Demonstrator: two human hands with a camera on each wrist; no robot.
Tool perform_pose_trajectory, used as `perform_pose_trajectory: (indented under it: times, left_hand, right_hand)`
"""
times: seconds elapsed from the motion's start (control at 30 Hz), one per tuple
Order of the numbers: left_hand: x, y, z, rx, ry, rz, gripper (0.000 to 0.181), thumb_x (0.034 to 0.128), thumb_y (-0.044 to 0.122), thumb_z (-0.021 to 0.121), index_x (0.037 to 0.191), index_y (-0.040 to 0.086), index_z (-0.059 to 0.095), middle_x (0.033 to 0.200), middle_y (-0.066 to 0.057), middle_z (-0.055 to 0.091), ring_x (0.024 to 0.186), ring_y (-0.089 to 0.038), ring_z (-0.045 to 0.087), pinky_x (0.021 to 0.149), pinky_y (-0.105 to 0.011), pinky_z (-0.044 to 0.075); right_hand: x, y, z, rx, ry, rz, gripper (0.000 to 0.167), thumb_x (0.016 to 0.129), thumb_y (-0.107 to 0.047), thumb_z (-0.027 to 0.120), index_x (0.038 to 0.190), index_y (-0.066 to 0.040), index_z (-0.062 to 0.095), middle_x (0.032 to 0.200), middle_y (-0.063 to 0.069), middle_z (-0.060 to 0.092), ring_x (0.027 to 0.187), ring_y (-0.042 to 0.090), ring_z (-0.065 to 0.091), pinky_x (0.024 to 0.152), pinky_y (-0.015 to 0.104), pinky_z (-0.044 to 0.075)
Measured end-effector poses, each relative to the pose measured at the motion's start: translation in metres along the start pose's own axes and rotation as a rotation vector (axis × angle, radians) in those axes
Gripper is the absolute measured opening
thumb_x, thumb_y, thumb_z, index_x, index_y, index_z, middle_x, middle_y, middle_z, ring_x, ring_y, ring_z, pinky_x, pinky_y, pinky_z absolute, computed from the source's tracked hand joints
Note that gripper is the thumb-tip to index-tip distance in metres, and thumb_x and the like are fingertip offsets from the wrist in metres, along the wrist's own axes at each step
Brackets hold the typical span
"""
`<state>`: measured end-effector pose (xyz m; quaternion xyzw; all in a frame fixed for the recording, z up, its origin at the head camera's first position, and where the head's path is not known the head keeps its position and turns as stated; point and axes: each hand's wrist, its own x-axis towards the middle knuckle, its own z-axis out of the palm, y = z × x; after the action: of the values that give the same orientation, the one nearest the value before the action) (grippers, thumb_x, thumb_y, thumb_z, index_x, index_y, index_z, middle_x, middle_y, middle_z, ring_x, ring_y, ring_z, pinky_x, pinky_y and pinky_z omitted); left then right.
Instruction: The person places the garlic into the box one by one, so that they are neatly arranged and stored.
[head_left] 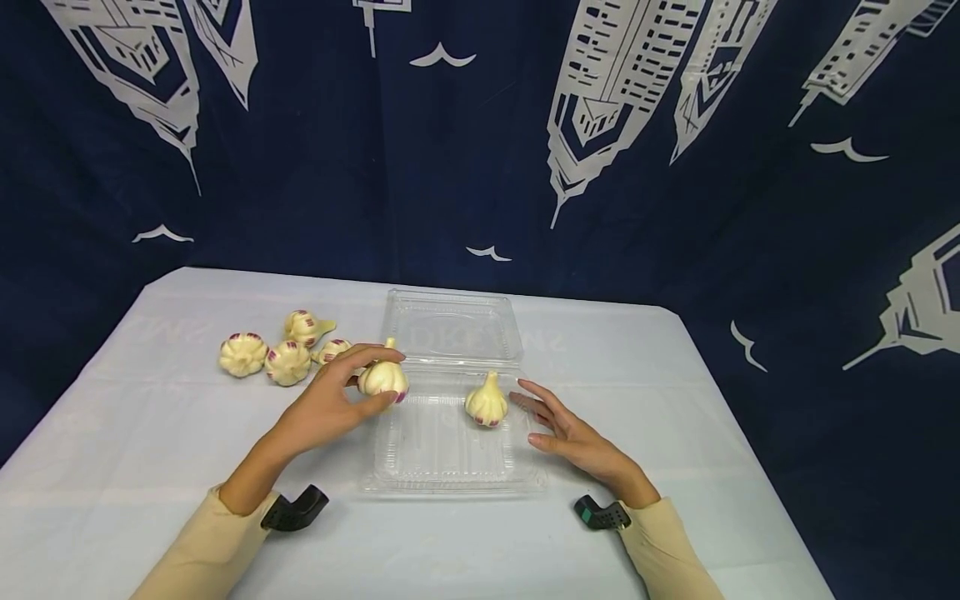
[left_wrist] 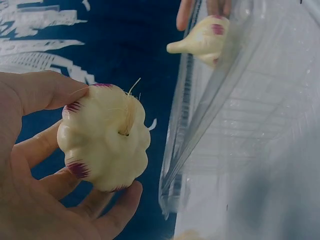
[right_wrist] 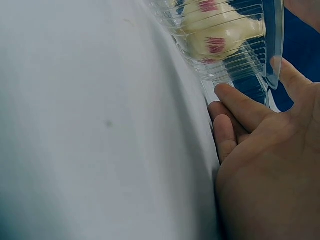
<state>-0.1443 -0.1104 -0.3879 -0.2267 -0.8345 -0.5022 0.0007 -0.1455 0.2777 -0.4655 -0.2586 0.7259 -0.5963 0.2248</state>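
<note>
My left hand [head_left: 330, 404] grips a garlic bulb [head_left: 382, 379] between thumb and fingers, over the left edge of a clear plastic clamshell container [head_left: 431, 450]. In the left wrist view that bulb [left_wrist: 105, 137] shows its root end, cream with purple streaks. A second garlic bulb [head_left: 487, 403] stands stem up inside the container's right part. My right hand [head_left: 573, 442] is beside the container's right wall, fingers loosely extended and holding nothing. The right wrist view shows the second bulb [right_wrist: 215, 32] through the ribbed wall, close to the fingertips [right_wrist: 227, 92]; whether they touch the plastic, I cannot tell.
Several more garlic bulbs [head_left: 288, 362] lie grouped on the white table [head_left: 150, 433], left of the container. The container's lid [head_left: 453, 327] lies opened back on its far side. Behind the table hangs a dark blue cloth [head_left: 465, 167] with white building prints.
</note>
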Motion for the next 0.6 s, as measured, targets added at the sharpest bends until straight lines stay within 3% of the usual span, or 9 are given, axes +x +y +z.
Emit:
perform_pose_trajectory:
  times: [0.17,0.33,0.6]
  left_hand:
    - [0.008,-0.001,0.008,0.045,-0.033,0.035,0.043,0.0868,0.01,0.077,0.128,0.015,0.064,0.136,-0.004,0.06,0.126,-0.026,0.053,0.093,-0.045,0.048]
    - [0.017,0.001,0.017,0.1,-0.069,0.067,0.042,0.0846,0.014,0.081,0.124,0.02,0.066,0.136,-0.004,0.061,0.125,-0.026,0.056,0.092,-0.043,0.05]
    - [0.029,0.006,0.028,0.138,-0.1,0.06,0.043,0.083,0.015,0.082,0.124,0.016,0.067,0.134,-0.005,0.063,0.113,-0.027,0.055,0.091,-0.047,0.049]
  right_hand:
    - [0.0,0.0,0.0,-0.004,0.002,0.001,0.076,0.102,-0.008,0.056,0.161,-0.024,0.012,0.166,0.016,0.019,0.151,0.042,0.012,0.11,0.015,0.03]
    - [0.0,-0.001,0.001,-0.003,0.008,0.011,0.076,0.102,-0.008,0.056,0.161,-0.025,0.012,0.166,0.015,0.019,0.152,0.042,0.012,0.11,0.015,0.03]
    - [0.0,-0.002,0.001,0.003,0.004,0.009,0.076,0.102,-0.009,0.056,0.161,-0.023,0.011,0.166,0.017,0.018,0.152,0.042,0.012,0.11,0.016,0.03]
